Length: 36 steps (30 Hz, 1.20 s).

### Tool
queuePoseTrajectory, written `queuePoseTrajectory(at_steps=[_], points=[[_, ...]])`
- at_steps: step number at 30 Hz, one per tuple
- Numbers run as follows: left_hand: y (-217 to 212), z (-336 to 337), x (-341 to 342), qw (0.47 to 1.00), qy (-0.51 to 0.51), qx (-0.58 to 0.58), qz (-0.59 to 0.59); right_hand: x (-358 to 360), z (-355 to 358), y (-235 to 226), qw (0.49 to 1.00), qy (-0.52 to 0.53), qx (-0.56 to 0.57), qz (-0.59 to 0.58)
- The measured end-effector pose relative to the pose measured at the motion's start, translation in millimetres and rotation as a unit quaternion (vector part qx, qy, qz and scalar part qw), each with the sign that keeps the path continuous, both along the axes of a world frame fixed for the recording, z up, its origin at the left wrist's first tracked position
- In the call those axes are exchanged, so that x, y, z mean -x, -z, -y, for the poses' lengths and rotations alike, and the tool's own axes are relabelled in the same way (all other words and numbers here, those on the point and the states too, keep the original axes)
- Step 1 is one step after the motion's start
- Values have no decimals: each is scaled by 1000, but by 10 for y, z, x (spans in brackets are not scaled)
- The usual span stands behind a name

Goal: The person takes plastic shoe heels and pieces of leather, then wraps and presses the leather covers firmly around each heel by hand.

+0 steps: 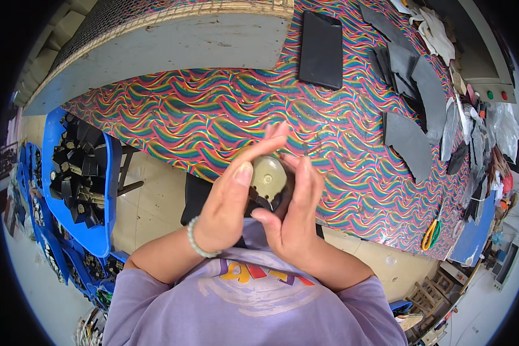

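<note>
Between my two palms, above the near edge of the table, is a shoe heel (pixel 266 177). Its oval olive-coloured face points up and shows a small round mark and several dark pinholes. Dark covering material wraps its sides. My left hand (pixel 232 199), with a beaded bracelet at the wrist, presses against the heel's left side, thumb along the edge. My right hand (pixel 299 210) cups the other side, its thumb near the lower rim. The fingers partly hide the heel's sides.
A blue basket (pixel 111 190) of dark heels stands at left. On the patterned table (pixel 352 173) lie a black flat case (pixel 321 52), curved dark leather pieces (pixel 409 144) and scissors (pixel 430 235). A grey mesh-topped box (pixel 173 49) occupies the far left.
</note>
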<state>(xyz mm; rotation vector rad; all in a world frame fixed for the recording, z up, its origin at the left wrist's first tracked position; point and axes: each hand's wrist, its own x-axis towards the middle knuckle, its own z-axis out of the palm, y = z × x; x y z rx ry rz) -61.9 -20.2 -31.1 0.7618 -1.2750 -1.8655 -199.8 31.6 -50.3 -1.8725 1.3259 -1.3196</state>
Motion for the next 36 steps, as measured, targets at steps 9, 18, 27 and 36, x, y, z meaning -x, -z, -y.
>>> queuePoseTrajectory(at_steps=[9, 18, 27, 36], points=[[-129, 156, -103, 957, 153, 243, 41, 577, 52, -144, 951, -252, -167, 68], [-582, 230, 45, 772, 111, 336, 528, 518, 79, -296, 879, -162, -384, 234], [303, 553, -264, 826, 37, 428, 365, 560, 717, -76, 967, -168, -191, -7], [397, 518, -313, 824, 20, 454, 339, 530, 841, 92, 959, -159, 93, -216]])
